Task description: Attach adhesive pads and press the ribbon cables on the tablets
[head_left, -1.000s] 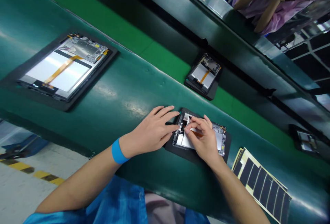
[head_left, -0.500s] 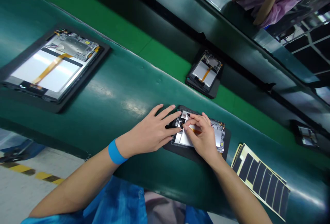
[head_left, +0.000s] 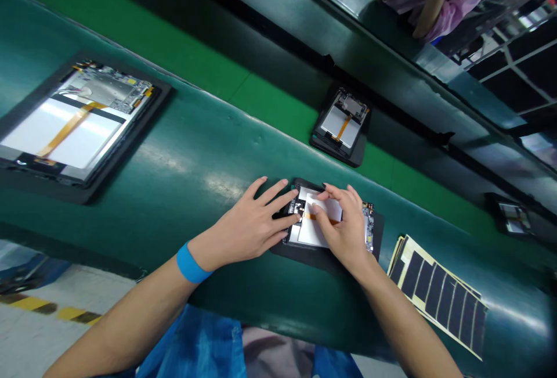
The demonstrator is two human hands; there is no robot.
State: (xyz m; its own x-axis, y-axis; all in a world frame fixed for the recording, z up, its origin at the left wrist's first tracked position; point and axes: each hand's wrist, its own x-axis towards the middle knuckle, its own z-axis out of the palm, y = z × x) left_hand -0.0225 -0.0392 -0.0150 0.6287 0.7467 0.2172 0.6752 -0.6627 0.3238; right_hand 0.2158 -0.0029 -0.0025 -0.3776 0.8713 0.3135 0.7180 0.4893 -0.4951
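An opened tablet (head_left: 308, 233) lies on a black pad (head_left: 300, 254), its white battery and orange ribbon cable showing between my hands. My left hand (head_left: 248, 224), with a blue band at the wrist, has its fingers spread; the fingertips rest at the tablet's left end, by a black connector area. Over the battery and the right part hovers my right hand (head_left: 343, 221), fingers curved, with a gap between thumb and index finger. A small dark spot shows at one of its fingertips, too small to name. That hand covers part of the circuit board.
Sheets of black adhesive strips (head_left: 444, 297) lie at the right. A larger-looking opened tablet (head_left: 78, 122) sits on a pad at the left. On the green belt (head_left: 261, 96) are another opened tablet (head_left: 343, 125) and one farther right (head_left: 513, 218). Across the line sits a person in a pink sleeve (head_left: 456, 3).
My right thumb and index finger have come away from the connector area and moved slightly apart. My left hand stays at the tablet's left end. The whole view has shifted a little.
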